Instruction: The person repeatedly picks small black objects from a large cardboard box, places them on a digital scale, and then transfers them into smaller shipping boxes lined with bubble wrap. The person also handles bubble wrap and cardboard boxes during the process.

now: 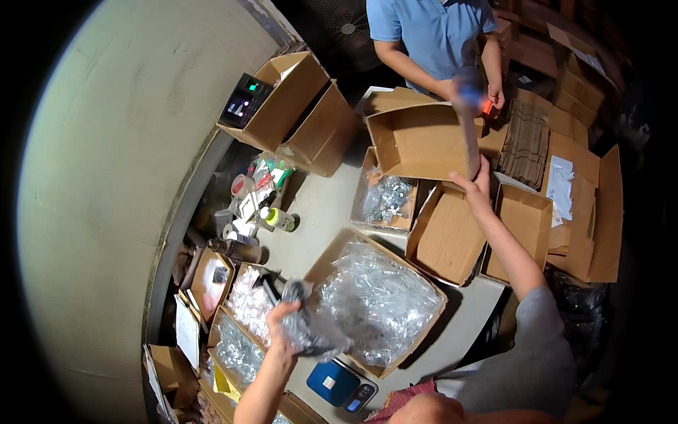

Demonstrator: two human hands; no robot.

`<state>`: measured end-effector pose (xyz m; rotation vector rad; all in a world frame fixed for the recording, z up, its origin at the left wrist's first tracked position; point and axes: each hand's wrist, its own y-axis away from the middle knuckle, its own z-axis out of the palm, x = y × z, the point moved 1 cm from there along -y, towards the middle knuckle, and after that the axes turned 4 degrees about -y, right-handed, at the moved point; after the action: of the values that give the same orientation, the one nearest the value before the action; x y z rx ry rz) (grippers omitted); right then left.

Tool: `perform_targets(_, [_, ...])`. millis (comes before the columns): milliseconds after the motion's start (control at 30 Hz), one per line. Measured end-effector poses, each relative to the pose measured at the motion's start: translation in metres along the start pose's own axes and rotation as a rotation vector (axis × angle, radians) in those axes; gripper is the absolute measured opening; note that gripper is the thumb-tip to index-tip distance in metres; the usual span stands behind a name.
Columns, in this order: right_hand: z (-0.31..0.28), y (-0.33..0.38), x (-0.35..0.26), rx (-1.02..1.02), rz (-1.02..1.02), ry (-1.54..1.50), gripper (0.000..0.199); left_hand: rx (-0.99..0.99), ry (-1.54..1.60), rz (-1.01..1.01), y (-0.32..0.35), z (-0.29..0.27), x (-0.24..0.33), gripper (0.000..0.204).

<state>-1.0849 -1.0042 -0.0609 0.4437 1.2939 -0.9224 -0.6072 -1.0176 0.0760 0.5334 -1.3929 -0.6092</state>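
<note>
My left hand (281,329) is closed around a clear plastic bag (314,332) with dark things inside, too bunched up to make out. The bag hangs over the near left edge of a large carton full of small clear plastic packets (374,297). Farther off, my right hand (477,185) grips the right end of a shallow open cardboard box (424,134), thumb on its near side. Nothing shows inside that box, which is tilted toward me above other cartons. Just below it sit a brown cardboard tray (448,233) and a carton of bagged metal parts (388,198).
Across the table a person in a blue shirt (431,35) holds something orange. A blue scale (330,381) lies near me. Bottles (279,219) and small bins (240,350) line the left wall. Flattened cardboard (524,141) is stacked at the right, tall cartons (311,127) at the back left.
</note>
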Motion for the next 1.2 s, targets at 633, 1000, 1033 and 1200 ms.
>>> perform_targets(633, [-0.042, -0.025, 0.035, 0.153, 0.542, -0.942, 0.040, -0.001, -1.593, 0.866, -0.267, 0.279, -0.034, 0.122])
perform_targets(1000, [-0.040, -0.013, 0.034, 0.117, 0.546, -0.876, 0.030, -0.225, -0.929, 1.232, -0.132, 0.119, -0.014, 0.035])
perform_targets(1033, [-0.037, -0.012, 0.028, 0.060, 0.592, -0.881, 0.030, -0.238, -0.884, 1.174, -0.108, 0.089, -0.017, 0.026])
perform_targets(1200, [0.007, 0.010, -0.005, -0.151, 0.607, -0.843, 0.052, 0.005, -0.531, 0.722, -0.035, -0.091, -0.084, 0.017])
